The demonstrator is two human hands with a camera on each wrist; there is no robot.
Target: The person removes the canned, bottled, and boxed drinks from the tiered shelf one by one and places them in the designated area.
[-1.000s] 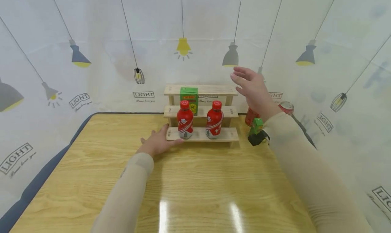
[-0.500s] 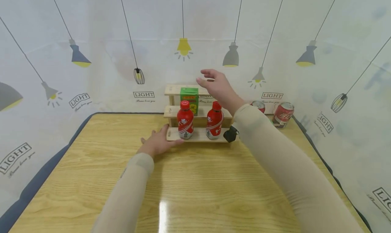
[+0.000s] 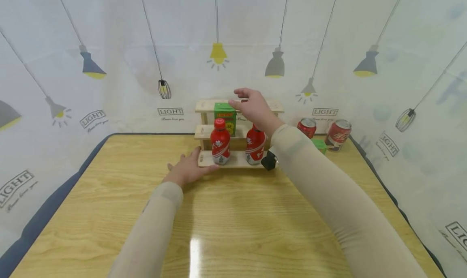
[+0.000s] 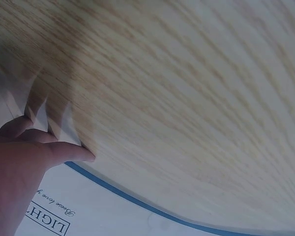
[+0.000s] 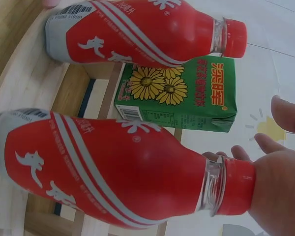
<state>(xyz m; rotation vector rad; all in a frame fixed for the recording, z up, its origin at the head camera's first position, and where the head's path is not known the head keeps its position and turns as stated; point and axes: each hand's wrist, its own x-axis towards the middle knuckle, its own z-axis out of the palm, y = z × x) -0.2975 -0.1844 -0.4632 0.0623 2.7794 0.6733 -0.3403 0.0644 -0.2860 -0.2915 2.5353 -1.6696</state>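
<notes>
A wooden three-tier rack (image 3: 237, 161) stands at the back of the table. Two red bottles (image 3: 220, 142) are upright on its lowest tier, and a green drink carton (image 5: 179, 93) stands on the middle one. My left hand (image 3: 187, 168) rests at the rack's lower left end, fingers spread on the table and thumb along the front edge. Over the rack, my right hand (image 3: 255, 107) hovers just right of the carton's top, its fingers apart and holding nothing. The right wrist view shows the near bottle's red cap (image 5: 236, 187) close to that hand's palm.
Two red cans (image 3: 338, 135) stand at the back right of the table (image 3: 255, 221), with a green box (image 3: 319, 145) partly hidden by the right sleeve. A white cloth with printed lamps (image 3: 219, 53) hangs behind.
My right hand has moved left from beyond the rack's right end to beside the carton's top, then sunk slightly. The cans at right came into view. The left hand has stayed in place.
</notes>
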